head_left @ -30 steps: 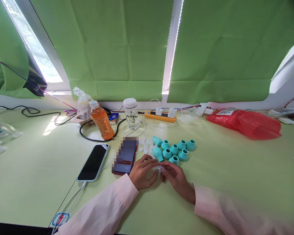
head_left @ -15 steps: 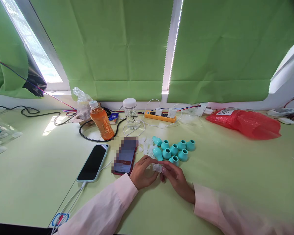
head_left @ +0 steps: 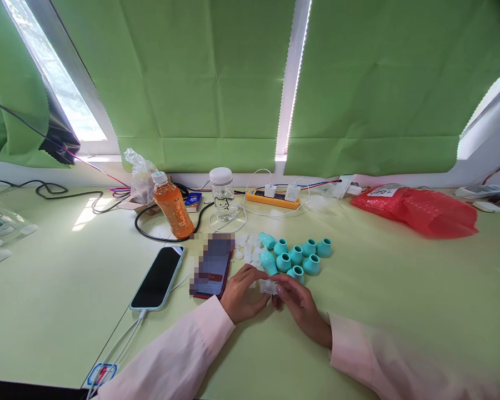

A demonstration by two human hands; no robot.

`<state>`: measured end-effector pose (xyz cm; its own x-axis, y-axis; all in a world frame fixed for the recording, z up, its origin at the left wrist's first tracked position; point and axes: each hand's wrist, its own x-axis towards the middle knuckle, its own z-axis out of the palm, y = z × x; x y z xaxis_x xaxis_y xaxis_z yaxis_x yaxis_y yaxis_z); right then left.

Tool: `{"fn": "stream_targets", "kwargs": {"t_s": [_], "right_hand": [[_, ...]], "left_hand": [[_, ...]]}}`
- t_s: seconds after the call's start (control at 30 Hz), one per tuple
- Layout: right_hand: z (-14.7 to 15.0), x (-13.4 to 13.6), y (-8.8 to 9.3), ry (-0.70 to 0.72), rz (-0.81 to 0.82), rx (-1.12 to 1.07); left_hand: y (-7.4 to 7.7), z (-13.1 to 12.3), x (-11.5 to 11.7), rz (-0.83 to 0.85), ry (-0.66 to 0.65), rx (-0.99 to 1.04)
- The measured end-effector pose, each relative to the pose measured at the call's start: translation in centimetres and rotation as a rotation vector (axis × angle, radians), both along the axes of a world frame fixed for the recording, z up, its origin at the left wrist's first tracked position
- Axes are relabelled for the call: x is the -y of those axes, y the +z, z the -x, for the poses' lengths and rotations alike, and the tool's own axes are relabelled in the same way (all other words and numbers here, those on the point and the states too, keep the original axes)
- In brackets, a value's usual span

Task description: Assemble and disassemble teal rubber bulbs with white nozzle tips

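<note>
Between left hand (head_left: 244,293) and right hand (head_left: 302,303), a part-hidden clear piece (head_left: 267,286).

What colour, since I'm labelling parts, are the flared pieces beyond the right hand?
The flared pieces are turquoise, seen best in the head view.

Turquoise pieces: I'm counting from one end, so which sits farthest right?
The rightmost turquoise piece, nearest the red bag; every other one sits further left.

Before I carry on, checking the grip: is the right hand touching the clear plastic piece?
Touching. The head view shows the right hand's thumb overlapping the right end of the clear plastic piece, no gap between.
</note>
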<state>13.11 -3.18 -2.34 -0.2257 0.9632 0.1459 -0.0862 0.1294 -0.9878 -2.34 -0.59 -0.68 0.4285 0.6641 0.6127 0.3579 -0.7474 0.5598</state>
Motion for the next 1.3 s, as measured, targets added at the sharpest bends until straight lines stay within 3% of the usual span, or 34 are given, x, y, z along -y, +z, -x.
{"fn": "stream_targets", "kwargs": {"t_s": [0.3,0.43,1.3], "right_hand": [[0.02,0.27,-0.15,-0.015,-0.022,0.046],[0.07,0.26,-0.30,-0.030,0.010,0.026],[0.22,0.51,-0.82,-0.041,-0.063,0.034]], "left_hand": [[-0.04,0.07,-0.19,-0.004,-0.029,0.012],[-0.59,0.25,-0.31,-0.080,-0.050,0.004],[-0.45,0.66,-0.27,-0.148,-0.125,-0.286]]}}
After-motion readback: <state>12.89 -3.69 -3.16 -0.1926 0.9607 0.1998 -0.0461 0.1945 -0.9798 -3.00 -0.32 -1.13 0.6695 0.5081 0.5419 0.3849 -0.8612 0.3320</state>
